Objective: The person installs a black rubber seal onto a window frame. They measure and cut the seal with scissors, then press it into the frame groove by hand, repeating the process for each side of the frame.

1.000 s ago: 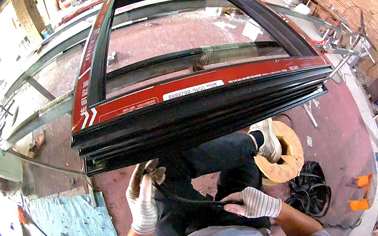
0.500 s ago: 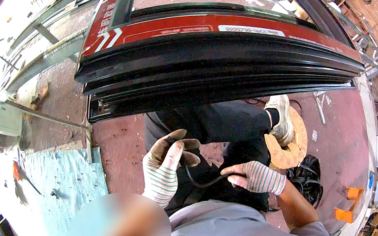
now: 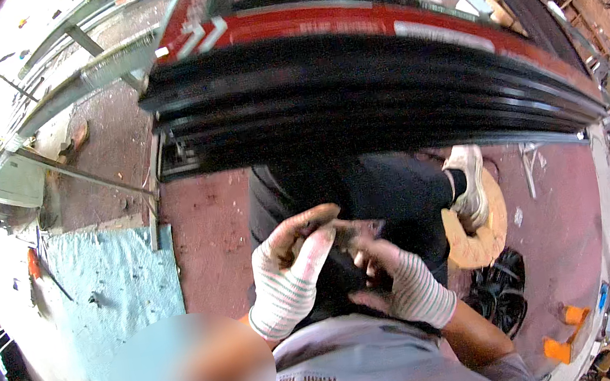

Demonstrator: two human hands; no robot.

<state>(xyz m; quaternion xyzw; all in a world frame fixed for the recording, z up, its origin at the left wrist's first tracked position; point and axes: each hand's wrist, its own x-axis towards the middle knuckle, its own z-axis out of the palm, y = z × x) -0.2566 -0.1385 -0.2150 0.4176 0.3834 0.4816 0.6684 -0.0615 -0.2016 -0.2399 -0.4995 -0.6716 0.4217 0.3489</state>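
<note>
My left hand point(image 3: 291, 279) and my right hand point(image 3: 402, 282), both in striped work gloves, are raised close together over my black-trousered lap. Their fingertips meet on the end of a thin black rubber strip point(image 3: 348, 233), which is blurred and mostly hidden by the fingers. Just beyond the hands lies a stack of black window frames point(image 3: 355, 100) with red protective tape on the top one. My foot in a white shoe point(image 3: 468, 174) rests on a wooden spool point(image 3: 479, 247).
A coil of black rubber strip point(image 3: 503, 289) lies on the red floor beside the spool. A blue sheet point(image 3: 112, 274) covers the floor at the left. Grey metal bars point(image 3: 81, 172) stand at the left, and orange objects point(image 3: 570, 328) sit at the lower right.
Both hands have lifted and come together, so the strip's end is now pinched between them. The view has tilted down and the frames have moved nearer.
</note>
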